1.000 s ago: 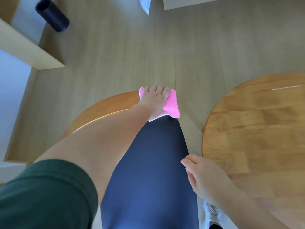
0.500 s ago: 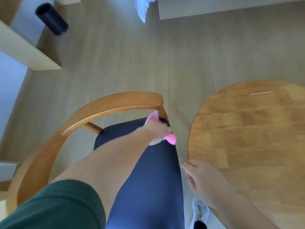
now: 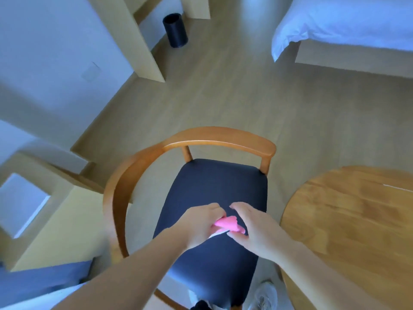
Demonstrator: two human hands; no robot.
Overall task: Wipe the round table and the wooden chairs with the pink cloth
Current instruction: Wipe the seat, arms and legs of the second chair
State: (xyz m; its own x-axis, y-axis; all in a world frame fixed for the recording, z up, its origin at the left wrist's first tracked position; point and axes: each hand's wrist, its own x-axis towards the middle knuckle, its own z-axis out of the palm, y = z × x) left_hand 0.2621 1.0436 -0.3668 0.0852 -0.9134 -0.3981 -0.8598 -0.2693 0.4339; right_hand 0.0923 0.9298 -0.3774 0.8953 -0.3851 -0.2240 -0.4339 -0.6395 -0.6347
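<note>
A wooden chair [image 3: 214, 137] with a curved backrest and a dark blue seat [image 3: 214, 189] stands in front of me. Above the middle of the seat my left hand [image 3: 201, 224] grips the bunched pink cloth [image 3: 228, 224]. My right hand [image 3: 252, 227] is right beside it, fingers extended over the cloth and thumb at its lower edge. Whether the right hand holds the cloth I cannot tell. The round wooden table [image 3: 357, 220] stands just right of the chair.
A black cylindrical bin [image 3: 175, 30] stands on the floor at the far left by a pale wooden desk panel [image 3: 143, 41]. A bed with white sheets [image 3: 344, 21] fills the top right. My shoe [image 3: 263, 296] is beside the chair's front.
My left hand has drawn the cloth back from the chair's backrest end to above the seat. My right hand has come across to the cloth. My head has lifted, showing more of the room.
</note>
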